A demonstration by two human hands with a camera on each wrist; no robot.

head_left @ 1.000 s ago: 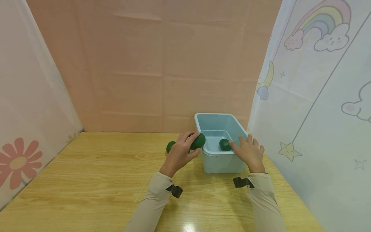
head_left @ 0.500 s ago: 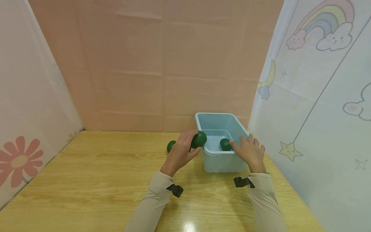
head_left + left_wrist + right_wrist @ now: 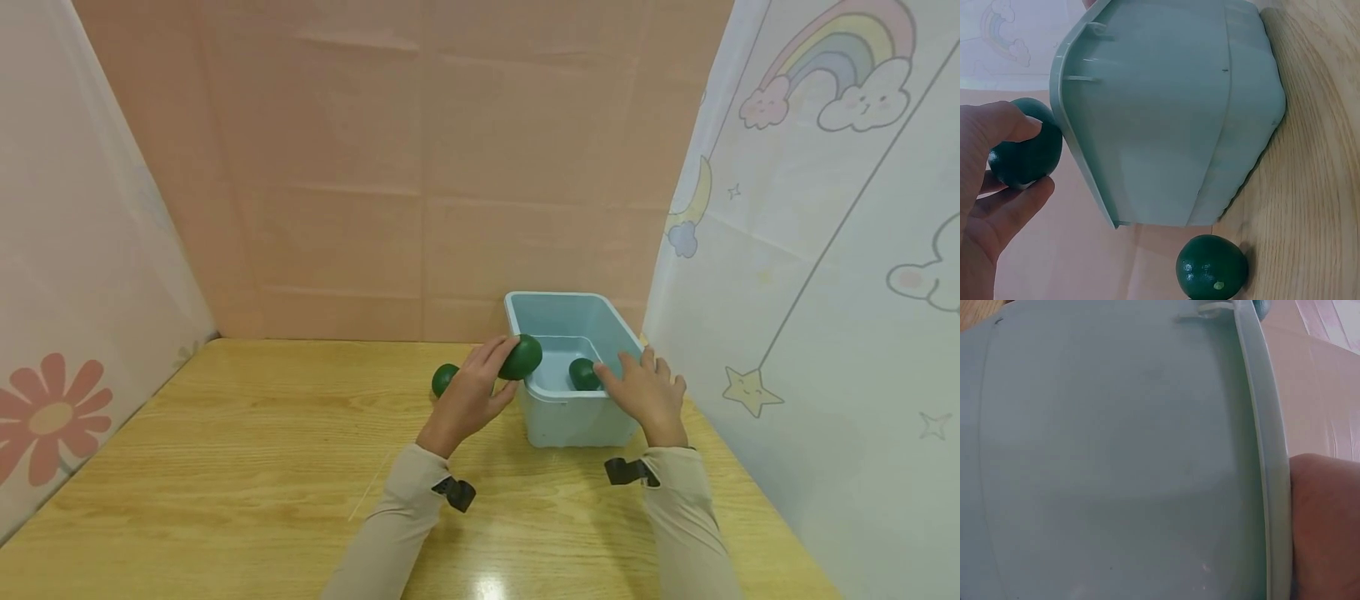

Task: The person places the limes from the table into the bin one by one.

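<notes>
Head | left hand (image 3: 468, 398) fingers grip lime (image 3: 521, 357) at bin (image 3: 570, 417) rim | right hand (image 3: 643, 392) flat, fingers straight, on rim

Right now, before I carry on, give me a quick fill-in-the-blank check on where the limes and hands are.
1. The left hand holds a green lime just above the bin's ____ rim.
2. The right hand rests on the light blue ____.
3. The number of limes already inside it is ____.
4. A third lime lies on the wooden ____.

Missing words: left; bin; one; table
</notes>
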